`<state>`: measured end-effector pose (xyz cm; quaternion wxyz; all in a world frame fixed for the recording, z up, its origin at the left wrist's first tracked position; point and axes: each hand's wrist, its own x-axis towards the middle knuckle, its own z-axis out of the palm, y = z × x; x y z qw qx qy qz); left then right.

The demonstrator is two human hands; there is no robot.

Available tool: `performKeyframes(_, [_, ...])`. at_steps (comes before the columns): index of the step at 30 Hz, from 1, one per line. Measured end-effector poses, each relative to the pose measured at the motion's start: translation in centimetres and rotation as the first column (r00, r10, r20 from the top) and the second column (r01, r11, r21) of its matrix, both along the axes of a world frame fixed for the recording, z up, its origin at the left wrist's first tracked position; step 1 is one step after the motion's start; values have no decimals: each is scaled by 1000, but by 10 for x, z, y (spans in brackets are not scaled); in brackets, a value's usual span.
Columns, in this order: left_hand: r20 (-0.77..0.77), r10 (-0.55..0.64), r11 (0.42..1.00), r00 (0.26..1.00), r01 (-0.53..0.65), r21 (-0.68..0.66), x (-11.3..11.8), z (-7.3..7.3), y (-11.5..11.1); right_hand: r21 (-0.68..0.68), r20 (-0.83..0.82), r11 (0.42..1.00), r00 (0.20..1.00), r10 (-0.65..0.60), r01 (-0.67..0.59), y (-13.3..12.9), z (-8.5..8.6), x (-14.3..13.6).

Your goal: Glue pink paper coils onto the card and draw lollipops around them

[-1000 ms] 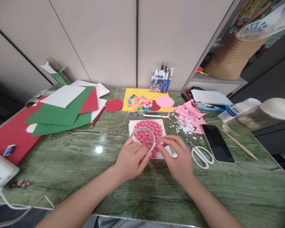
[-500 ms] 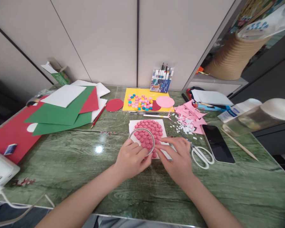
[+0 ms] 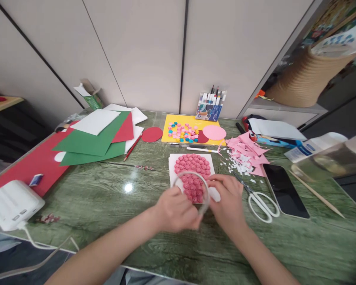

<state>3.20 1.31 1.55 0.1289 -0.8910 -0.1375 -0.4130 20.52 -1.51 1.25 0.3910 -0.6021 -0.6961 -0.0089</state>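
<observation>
A roll of clear tape [image 3: 207, 196], a little blurred, is gripped by my left hand [image 3: 178, 209] over the lower part of a white sheet [image 3: 172, 163]. Many pink rolled pieces [image 3: 193, 163] cover that sheet in a rounded shape. My right hand [image 3: 228, 200] is at the sheet's lower right, its thumb and index finger close together near the tape roll. A white oval piece [image 3: 214, 194] shows between those fingers.
White-handled scissors [image 3: 264, 206] and a phone [image 3: 285, 190] lie to the right, below pink paper scraps [image 3: 246, 148]. Behind are a yellow sheet [image 3: 165, 136] with colored pieces and a marker pack [image 3: 209, 107]. Green paper [image 3: 86, 138] lies left.
The view has shifted left. My left hand has lifted and tilted the tape roll toward the right. My right hand's fingers have drawn in, and the white oval piece now shows between them.
</observation>
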Motion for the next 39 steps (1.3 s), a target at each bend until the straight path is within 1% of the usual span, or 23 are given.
performKeyframes(1, [7,-57,998,998,57,9,1,0,-3,-40,-43,999,998,-35,33,4,-3,6])
performKeyframes(2, [9,-83,997,997,83,6,3,-1,-4,-84,-104,995,993,-57,48,8,-6,13])
performKeyframes(3, [-10,-61,998,998,61,-13,3,-2,-4,-116,-175,992,982,-76,56,12,-9,20])
performKeyframes(4, [-24,3,999,1000,-4,-37,3,-3,-2,-131,-238,989,966,-98,68,17,-12,26])
performKeyframes(5, [-58,91,993,994,-95,-74,2,-4,2,-139,-284,987,952,-114,76,21,-14,32])
performKeyframes(6, [-110,191,972,975,-204,-119,0,-5,7,-143,-309,986,943,-123,82,27,-16,36])
performKeyframes(7, [-183,289,932,940,-320,-171,-2,-6,13,-147,-316,986,941,-121,78,33,-18,39])
performKeyframes(9, [-354,433,806,829,-531,-260,-8,-8,26,-173,-297,984,952,-79,28,51,-21,41])
performKeyframes(11, [-469,496,689,730,-660,-299,-14,-9,34,-207,-267,977,964,-12,-45,76,-23,40])
performKeyframes(12, [-500,513,649,698,-697,-306,-17,-9,37,-218,-251,973,968,18,-75,91,-22,40])
performKeyframes(13, [-517,526,621,676,-720,-309,-19,-10,38,-223,-237,970,971,43,-97,108,-21,39])
performKeyframes(16, [-554,552,557,623,-770,-311,-22,-12,40,-227,-210,964,973,91,-139,163,-16,40])
performKeyframes(18, [-575,558,526,598,-791,-312,-22,-13,41,-235,-214,957,970,119,-169,198,-14,41])
performKeyframes(20, [-597,555,504,580,-805,-314,-22,-12,42,-242,-214,952,967,136,-188,228,-15,41])
performKeyframes(23, [-640,543,477,543,-827,-297,-23,-12,44,-253,-195,948,970,146,-193,261,-20,39])
performKeyframes(28, [-682,548,464,485,-854,-235,-25,-13,50,-301,-141,930,975,174,-210,293,-28,37])
performKeyframes(31, [-697,553,460,456,-865,-201,-27,-17,52,-331,-109,919,976,188,-214,304,-29,38])
performKeyframes(34, [-687,571,472,449,-865,-173,-28,-18,50,-343,-80,915,977,198,-213,307,-27,37])
performKeyframes(36, [-669,582,490,462,-856,-165,-28,-17,47,-338,-69,913,973,219,-229,303,-26,32])
performKeyframes(39, [-651,567,525,505,-830,-187,-26,-15,43,-324,-60,902,958,281,-285,294,-25,20])
